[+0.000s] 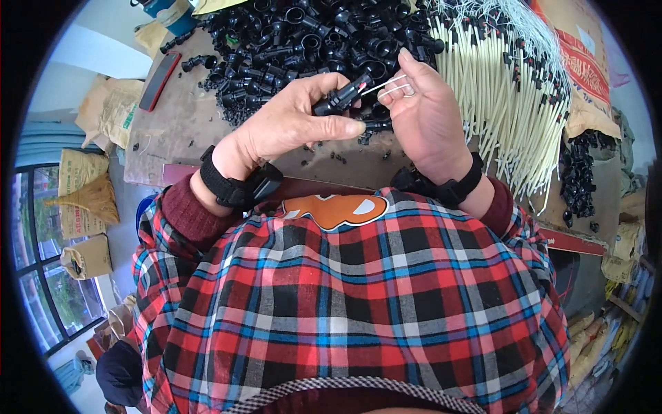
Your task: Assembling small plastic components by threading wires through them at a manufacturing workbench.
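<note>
My left hand (pixel 279 124) is closed round a black plastic fitting (pixel 336 101), a short tubular piece, with the thumb along its near side. Thin white strands (pixel 383 83) run from a small reddish spot at the fitting's right end to my right hand (pixel 434 114). The curled fingers of that hand hold the strands, while its thumb points up and away. The inside of the fitting is hidden. Just beyond both hands lies a large heap of similar black fittings (pixel 276 43).
Right of the heap lies a thick bundle of cream tubes (pixel 483 90) with dark ends and white strands. Small black parts (pixel 578 176) are piled beside it. A red-edged phone (pixel 160 81) lies on the table (pixel 172 138) at left. Printed sacks (pixel 583 62) stand at far right.
</note>
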A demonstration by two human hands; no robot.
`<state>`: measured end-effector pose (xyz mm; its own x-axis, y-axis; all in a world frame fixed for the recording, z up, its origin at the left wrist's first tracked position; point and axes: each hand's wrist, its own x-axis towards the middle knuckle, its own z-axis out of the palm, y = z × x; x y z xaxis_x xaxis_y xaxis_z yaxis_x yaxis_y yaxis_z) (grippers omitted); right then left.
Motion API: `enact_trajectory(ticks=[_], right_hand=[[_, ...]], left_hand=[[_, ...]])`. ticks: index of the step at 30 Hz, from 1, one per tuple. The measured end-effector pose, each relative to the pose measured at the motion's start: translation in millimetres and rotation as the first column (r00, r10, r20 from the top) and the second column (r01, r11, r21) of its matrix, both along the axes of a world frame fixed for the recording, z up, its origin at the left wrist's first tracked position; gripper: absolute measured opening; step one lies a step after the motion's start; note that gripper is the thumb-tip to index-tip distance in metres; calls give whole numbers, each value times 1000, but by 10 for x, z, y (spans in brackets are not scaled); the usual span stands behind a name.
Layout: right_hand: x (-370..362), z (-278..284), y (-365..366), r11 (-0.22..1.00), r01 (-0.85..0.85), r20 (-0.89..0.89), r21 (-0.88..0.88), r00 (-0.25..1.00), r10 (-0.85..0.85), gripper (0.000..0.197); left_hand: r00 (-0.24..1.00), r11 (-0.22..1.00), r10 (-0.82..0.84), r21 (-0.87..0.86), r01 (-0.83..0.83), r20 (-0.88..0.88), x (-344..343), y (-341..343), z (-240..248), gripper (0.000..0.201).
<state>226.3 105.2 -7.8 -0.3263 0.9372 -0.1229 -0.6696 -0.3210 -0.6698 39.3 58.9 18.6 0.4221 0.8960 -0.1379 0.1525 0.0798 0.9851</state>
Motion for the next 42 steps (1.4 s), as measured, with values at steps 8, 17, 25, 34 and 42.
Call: enact_trajectory(ticks=[8,17,25,34,42], right_hand=[[19,-51,-22,996,-69,29,49,997,67,23],[71,-23,-176,544,-787,784,290,521,336,24],[6,-51,-226,439,-884,825,164,366,430,17],[409,-20,-90,701,-709,835,74,428,345,14],[1514,-360,327,908,-145,898,393,273,-345,16]], left_hand=[[989,993,90,-62,-98,-116,24,-68,43,15],[900,978,44,-164,-127,-433,-935,-930,264,24],[178,955,-30,-81,-286,-984,-1811,-1886,189,24],[481,860,324,466,210,-815,-680,-682,-220,28],[238,775,276,362,517,-931,-577,-85,-450,29]])
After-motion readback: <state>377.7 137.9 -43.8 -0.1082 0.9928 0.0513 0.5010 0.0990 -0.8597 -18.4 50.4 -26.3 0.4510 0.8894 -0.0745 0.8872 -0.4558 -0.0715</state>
